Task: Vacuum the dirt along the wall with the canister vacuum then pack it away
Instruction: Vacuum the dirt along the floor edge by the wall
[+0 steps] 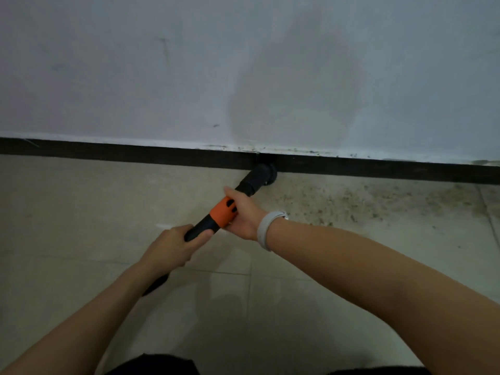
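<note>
Vacuum wand (216,217) is held tight by both hands, left hand (173,246) low, right hand (242,212) on the orange part. Its nozzle (261,177) touches the baseboard (135,155). Dirt (351,204) lies on the floor's right side; lifting might miss it.

Black vacuum wand (244,189) with orange collar (223,212), angled, nozzle (263,173) against dark baseboard; dirt (351,204) speckling tiles rightward

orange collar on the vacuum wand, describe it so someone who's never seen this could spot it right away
Find the dark baseboard under the white wall, where the black nozzle touches down. Follow the black wand back toward the person: the orange collar sits between the right hand and left hand. It is the only bright part, with dark oval slots.
</note>
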